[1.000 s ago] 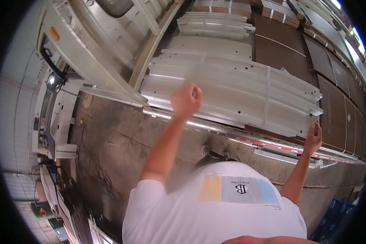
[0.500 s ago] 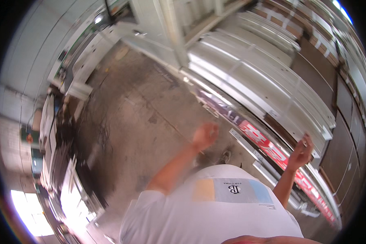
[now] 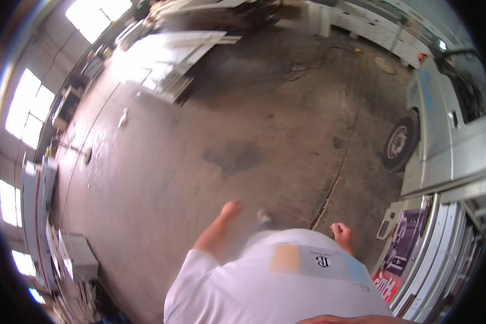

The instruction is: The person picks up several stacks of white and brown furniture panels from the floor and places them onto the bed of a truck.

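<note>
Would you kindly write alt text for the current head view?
A person's left hand and right hand, holding nothing visible, hover over a stained floor, beyond a white T-shirt. A truck stands right; bright windows line the left.

Shirt [image 3: 227,291]: is showing plain white at six o'clock.
Chest print [image 3: 314,263]: is running from yellow-orange through pale grey to light blue, a black emblem standing out on the grey.
Floor [image 3: 286,129]: is looking brownish grey, darkening in a central blotch, paling toward nine o'clock.
Truck cab [image 3: 437,173]: is showing pale silvery green at three o'clock, bearing blue marks.
Tyre [image 3: 410,149]: is showing black around a grey hub.
Banner [image 3: 397,254]: is pairing red and white with dark purple at four o'clock.
Panels [image 3: 200,46]: are glaring white at eleven o'clock.
Windows [image 3: 29,108]: are glowing white from eight to eleven o'clock.
</note>
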`<act>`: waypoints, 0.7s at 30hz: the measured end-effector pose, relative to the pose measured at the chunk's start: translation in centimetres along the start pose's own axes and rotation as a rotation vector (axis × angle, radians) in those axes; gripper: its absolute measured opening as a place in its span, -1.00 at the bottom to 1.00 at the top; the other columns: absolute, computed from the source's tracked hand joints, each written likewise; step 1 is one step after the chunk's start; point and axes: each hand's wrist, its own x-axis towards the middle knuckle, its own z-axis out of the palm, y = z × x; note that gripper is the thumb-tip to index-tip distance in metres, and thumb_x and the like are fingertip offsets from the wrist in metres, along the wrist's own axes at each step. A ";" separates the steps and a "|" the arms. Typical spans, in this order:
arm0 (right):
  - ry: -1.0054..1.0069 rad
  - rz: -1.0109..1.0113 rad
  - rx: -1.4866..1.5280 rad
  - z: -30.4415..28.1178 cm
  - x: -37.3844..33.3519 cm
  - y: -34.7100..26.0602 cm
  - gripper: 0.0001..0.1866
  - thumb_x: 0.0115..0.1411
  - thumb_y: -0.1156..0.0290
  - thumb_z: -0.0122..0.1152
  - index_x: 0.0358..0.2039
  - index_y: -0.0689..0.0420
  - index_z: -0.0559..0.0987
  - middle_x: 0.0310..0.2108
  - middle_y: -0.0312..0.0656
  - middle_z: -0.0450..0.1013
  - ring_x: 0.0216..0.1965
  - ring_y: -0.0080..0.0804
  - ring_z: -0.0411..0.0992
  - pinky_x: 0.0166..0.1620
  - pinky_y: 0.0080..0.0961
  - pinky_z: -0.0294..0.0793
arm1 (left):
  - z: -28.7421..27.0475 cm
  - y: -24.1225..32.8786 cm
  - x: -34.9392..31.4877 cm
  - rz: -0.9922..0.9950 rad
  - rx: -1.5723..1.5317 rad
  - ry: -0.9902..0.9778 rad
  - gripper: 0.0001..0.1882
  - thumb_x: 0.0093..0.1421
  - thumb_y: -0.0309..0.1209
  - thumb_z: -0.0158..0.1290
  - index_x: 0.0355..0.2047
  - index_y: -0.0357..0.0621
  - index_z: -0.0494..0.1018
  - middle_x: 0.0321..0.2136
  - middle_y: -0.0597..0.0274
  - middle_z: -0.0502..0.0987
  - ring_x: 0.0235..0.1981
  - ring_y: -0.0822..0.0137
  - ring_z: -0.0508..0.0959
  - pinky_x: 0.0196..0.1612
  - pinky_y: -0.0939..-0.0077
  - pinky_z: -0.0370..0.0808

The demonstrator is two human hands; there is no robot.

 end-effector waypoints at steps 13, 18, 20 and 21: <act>-0.450 0.387 0.185 21.8 17.4 -4.8 -0.81 0.09 0.39 0.19 -0.61 0.18 0.53 -0.65 -0.26 0.38 -0.56 -0.41 0.39 -0.48 -0.38 0.33 | -7.4 -17.8 -3.1 -0.527 -0.672 0.106 -0.58 0.23 -0.27 0.13 0.01 -0.30 0.55 -0.16 0.02 0.65 -0.14 0.18 0.65 -0.06 0.27 0.58; -0.616 0.345 -0.104 33.4 27.6 -10.7 -0.72 0.26 0.39 0.01 -0.49 0.18 0.65 -0.50 -0.17 0.56 -0.55 -0.37 0.49 -0.46 -0.39 0.48 | -13.9 -20.3 -0.2 -0.375 -0.508 0.130 -0.56 0.27 -0.23 0.12 0.05 -0.26 0.54 0.02 -0.03 0.59 0.06 0.10 0.56 0.08 0.23 0.49; -0.736 0.031 -0.427 39.2 33.3 -12.0 -0.70 0.22 0.31 0.02 -0.49 0.15 0.67 -0.48 -0.14 0.60 -0.51 -0.28 0.54 -0.40 -0.34 0.52 | -17.2 -21.7 1.7 -0.398 -0.528 0.010 -0.57 0.28 -0.22 0.11 0.06 -0.23 0.54 0.07 -0.07 0.55 0.12 0.06 0.51 0.15 0.22 0.44; -0.748 0.168 -0.371 42.8 37.9 -10.4 -0.70 0.20 0.30 0.07 -0.53 0.18 0.65 -0.54 -0.13 0.56 -0.55 -0.29 0.53 -0.45 -0.32 0.49 | -18.7 -22.1 2.2 -0.425 -0.565 0.015 -0.57 0.28 -0.22 0.11 0.06 -0.23 0.54 0.06 -0.07 0.56 0.11 0.06 0.52 0.14 0.23 0.45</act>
